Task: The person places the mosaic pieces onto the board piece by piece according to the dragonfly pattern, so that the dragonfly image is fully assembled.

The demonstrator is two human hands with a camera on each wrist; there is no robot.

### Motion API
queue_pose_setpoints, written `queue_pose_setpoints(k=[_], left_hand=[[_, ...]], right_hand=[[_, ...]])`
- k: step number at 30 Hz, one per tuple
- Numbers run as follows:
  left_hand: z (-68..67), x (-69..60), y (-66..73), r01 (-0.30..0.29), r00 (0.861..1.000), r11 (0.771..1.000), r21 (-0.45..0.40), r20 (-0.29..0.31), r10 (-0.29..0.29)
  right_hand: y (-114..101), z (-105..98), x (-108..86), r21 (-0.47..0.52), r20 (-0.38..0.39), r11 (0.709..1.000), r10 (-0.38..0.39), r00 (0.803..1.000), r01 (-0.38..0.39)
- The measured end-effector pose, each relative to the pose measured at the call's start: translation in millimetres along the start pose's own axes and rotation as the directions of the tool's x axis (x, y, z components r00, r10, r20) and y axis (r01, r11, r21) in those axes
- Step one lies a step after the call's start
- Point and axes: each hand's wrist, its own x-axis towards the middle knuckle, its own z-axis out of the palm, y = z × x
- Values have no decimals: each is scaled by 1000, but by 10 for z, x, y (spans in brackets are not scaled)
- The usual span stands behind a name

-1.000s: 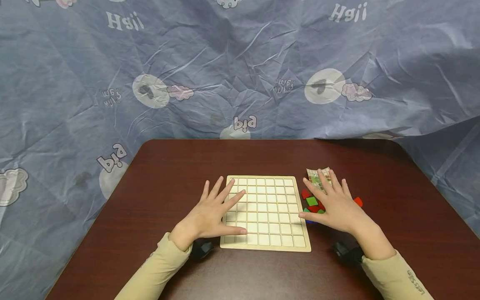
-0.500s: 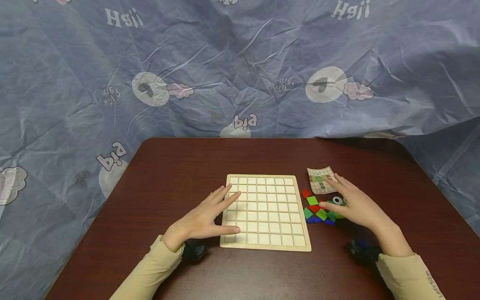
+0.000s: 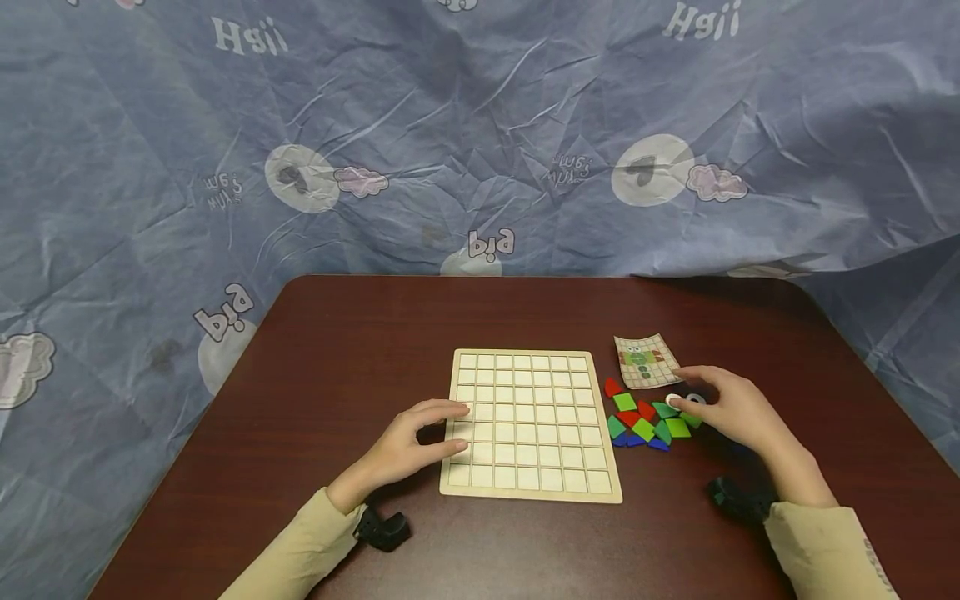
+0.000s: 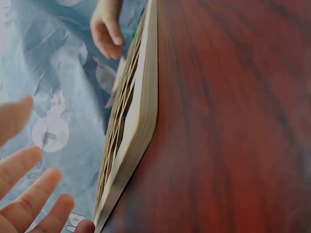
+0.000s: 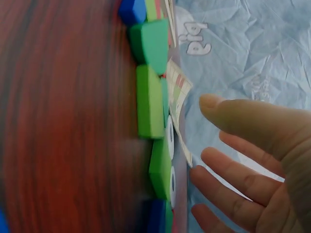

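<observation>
A pale wooden board (image 3: 532, 425) with a grid of square cells lies on the table. My left hand (image 3: 405, 443) is at its left side, fingers relaxed and thumb apart, fingertips over the edge; whether they touch it I cannot tell. My right hand (image 3: 742, 412) is over the coloured pieces to the board's right, holding nothing. In the right wrist view its thumb and fingers stand apart, clear of the pieces. Among these are a light green square (image 3: 677, 428), a red piece (image 3: 612, 387), a blue piece (image 3: 658, 445) and a white ring (image 3: 673, 402). My right hand partly covers a second ring (image 3: 696, 400).
A small curled pattern card (image 3: 647, 361) with a gridded figure lies behind the pieces, close to my right fingertips. The dark red-brown table (image 3: 360, 333) ends at a blue patterned cloth (image 3: 450, 167). Black devices are strapped at both wrists.
From spread flat in the air, both hands have lowered with fingers drawing closer together. The right hand has shifted right, uncovering the card and most pieces; the left has moved slightly left.
</observation>
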Motion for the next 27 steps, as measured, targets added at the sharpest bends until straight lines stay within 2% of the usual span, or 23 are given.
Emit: queue_pose_setpoints(k=[3, 10, 14, 16, 23, 27], left_hand=[[28, -11, -52, -11, 1000, 1000, -5, -22, 10], [72, -38, -153, -66, 998, 998, -6, 21, 66], [98, -38, -165, -107, 994, 994, 13, 8, 107], [104, -38, -130, -124, 992, 992, 13, 0, 124], [45, -39, 122, -162, 987, 987, -10, 2, 162], [35, -37, 167, -166, 986, 986, -15, -2, 166]], right_hand=[[56, 0, -13, 19, 0, 1000, -5, 1000, 5], [128, 23, -33, 70, 8, 998, -7, 1000, 7], [182, 48, -33, 78, 2, 997, -8, 1000, 8], [209, 64, -26, 77, 1, 997, -10, 1000, 10], [284, 122, -7, 90, -7, 996, -27, 1000, 27], [313, 138, -25, 133, -3, 990, -38, 999, 38]])
